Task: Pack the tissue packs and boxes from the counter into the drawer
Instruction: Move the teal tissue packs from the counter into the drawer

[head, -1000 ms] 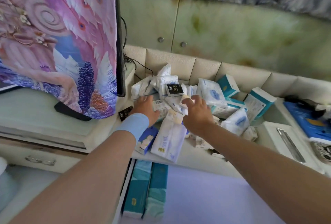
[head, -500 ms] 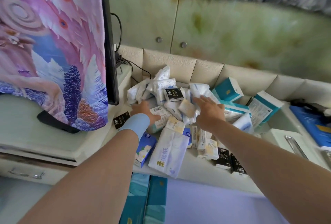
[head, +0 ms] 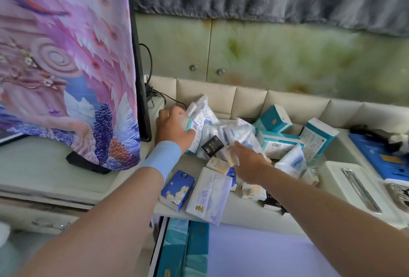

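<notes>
Deep into the pile of packs (head: 241, 135) on the counter (head: 241, 209) with the left hand (head: 174, 129), curled tight round a white tissue pack (head: 195, 131) at the far left end. Holding that pack tipped up, long axis running away toward the padded back rest (head: 205, 92), printed label showing. Reaching across with the right hand (head: 250, 162), fingers laid out flat above a small beige pack (head: 232, 159); cannot tell whether pinching it, with the thumb hidden. Just beside, a black pack (head: 212, 146) lying cornerwise. Nearer the edge, a blue flowered box (head: 177, 190) and a big white pack (head: 209, 197), both lengthwise front to back, the latter overhanging the open drawer (head: 265, 254). Down in there, two teal boxes (head: 174, 252) side by side against the left wall, long axis front to back. Against half a second ago: gone further back and left with the left hand, from lying flat to clenched on the pack; swung left with the right hand, toward the middle. Blue flowered box and big white pack lying as before.
</notes>
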{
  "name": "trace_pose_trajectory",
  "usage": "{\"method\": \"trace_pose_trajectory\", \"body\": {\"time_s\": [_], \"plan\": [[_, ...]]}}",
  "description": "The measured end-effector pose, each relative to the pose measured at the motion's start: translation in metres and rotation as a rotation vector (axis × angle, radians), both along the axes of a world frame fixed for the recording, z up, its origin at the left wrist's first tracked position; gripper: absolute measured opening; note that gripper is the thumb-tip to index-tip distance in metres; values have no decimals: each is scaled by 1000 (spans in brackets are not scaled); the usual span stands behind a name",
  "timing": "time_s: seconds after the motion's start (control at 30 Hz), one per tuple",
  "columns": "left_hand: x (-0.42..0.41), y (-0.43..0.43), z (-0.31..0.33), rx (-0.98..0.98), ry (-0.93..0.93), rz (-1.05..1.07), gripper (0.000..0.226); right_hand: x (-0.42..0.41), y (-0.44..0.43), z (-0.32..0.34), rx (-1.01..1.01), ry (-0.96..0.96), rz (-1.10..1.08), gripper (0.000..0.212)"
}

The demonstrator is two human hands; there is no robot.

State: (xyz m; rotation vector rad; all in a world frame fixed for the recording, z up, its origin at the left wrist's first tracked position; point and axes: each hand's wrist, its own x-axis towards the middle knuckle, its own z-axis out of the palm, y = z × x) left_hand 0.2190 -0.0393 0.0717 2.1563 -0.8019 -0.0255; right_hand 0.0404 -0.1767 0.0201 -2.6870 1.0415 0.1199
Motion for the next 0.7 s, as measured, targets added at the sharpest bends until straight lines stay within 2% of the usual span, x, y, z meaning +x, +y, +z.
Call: {"method": "trace_pose_trajectory", "body": {"time_s": [0.17,0.33,0.5,0.7], "plan": [[-23,13,28,-148,-150,-8,40,-7,0,14,30,-78,-44,67],[-56,-17,42,-302,-59,-23,40,-32,-28,31,-75,-137,-153,60],[-83,-66,16,-283,37,-68,44,-56,-76,26,-221,-65,-222,66],[-97,-108,-8,-44,36,-159,41,-49,-117,13,-432,41,-5,68]]}}
